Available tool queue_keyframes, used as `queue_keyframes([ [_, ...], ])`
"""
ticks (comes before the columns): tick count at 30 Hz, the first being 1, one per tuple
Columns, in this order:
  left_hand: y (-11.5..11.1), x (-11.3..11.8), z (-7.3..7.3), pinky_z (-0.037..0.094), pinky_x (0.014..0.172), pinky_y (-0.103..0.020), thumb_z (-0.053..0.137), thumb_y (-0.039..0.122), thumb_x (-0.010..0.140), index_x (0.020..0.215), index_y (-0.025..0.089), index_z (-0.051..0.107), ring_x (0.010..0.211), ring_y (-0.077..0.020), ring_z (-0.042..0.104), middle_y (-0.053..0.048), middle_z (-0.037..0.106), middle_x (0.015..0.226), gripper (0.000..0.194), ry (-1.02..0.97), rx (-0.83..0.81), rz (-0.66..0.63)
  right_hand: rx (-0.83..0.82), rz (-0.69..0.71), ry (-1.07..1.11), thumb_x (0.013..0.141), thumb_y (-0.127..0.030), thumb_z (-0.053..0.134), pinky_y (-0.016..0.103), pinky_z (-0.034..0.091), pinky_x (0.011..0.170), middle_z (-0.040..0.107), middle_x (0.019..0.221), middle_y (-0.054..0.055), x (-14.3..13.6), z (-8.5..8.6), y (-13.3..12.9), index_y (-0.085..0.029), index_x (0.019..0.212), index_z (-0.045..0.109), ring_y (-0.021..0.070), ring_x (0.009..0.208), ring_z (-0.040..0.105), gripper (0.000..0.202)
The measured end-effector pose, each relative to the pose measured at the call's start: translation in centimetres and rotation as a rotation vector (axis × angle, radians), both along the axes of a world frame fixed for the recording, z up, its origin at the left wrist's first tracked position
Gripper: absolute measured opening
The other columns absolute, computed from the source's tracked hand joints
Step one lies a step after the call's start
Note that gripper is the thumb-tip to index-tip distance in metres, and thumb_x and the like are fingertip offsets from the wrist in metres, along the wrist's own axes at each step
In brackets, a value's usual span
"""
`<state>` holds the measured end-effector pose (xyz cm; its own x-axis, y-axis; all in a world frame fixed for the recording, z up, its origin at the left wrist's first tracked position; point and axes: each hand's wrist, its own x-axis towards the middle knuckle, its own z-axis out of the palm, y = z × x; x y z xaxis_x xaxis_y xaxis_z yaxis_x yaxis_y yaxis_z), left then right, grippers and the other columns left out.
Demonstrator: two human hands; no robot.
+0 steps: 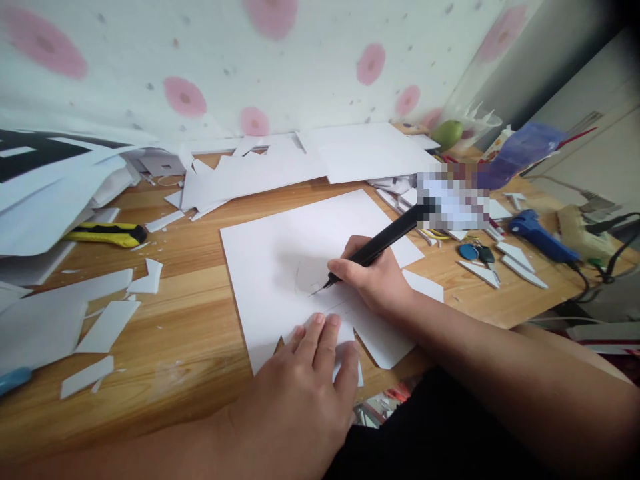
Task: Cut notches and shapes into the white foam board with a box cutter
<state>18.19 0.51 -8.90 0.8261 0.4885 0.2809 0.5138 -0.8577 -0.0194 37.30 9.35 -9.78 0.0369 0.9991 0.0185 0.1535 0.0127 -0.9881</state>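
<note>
A white board [270,267] with cut-out notches along its near edge lies on the wooden table. Faint curved and straight lines are drawn on it. My right hand [373,273] grips a black pen [385,237], whose tip touches the board near these lines. The pen's upper end reaches a blurred, pixelated patch. My left hand [315,373] rests flat on the board's near part, fingers stretched out and holding nothing.
At the left lie a yellow utility knife [107,233] and white offcuts [107,327]. Large white sheets [375,150] line the back. To the right are a blue glue gun [543,235], keys [483,253], more scraps [523,270] and a purple plastic pouch [525,150].
</note>
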Motion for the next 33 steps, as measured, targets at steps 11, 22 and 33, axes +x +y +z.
queue_keyframes([
  [11, -0.3, 0.0, -0.4, 0.070, 0.086, -0.053, 0.062, 0.038, 0.098, 0.126, 0.011, 0.065, 0.120, -0.0443, 0.074, -0.030, 0.070, 0.134, 0.039, -0.012, 0.015, 0.017, 0.042, -0.104, -0.034, 0.067, -0.041, 0.082, 0.027, 0.039, 0.051, 0.057, 0.055, -0.003, 0.3, 0.4, 0.1, -0.022, 0.056, 0.057, 0.0135, 0.056, 0.050, 0.033],
  [22, -0.9, 0.0, 0.1, 0.067, 0.089, -0.047, 0.060, 0.023, 0.095, 0.115, 0.010, 0.070, 0.114, -0.0385, 0.077, -0.021, 0.077, 0.125, 0.026, -0.043, 0.109, -0.088, 0.065, -0.159, 0.399, 0.067, -0.054, 0.093, 0.025, 0.052, 0.046, 0.044, 0.048, -0.010, 0.5, 0.5, 0.0, -0.024, 0.060, 0.053, 0.0076, 0.041, 0.040, 0.050],
  [33, -2.1, 0.4, -1.4, 0.061, 0.086, -0.044, 0.049, 0.018, 0.094, 0.109, 0.009, 0.071, 0.108, -0.0364, 0.077, -0.022, 0.079, 0.116, 0.027, -0.149, 0.213, -0.102, -0.079, -0.157, 0.338, 0.063, -0.038, 0.093, 0.026, 0.051, 0.049, 0.059, 0.050, -0.005, 0.9, 0.9, -6.2, -0.022, 0.065, 0.062, 0.0121, 0.045, 0.056, 0.035],
])
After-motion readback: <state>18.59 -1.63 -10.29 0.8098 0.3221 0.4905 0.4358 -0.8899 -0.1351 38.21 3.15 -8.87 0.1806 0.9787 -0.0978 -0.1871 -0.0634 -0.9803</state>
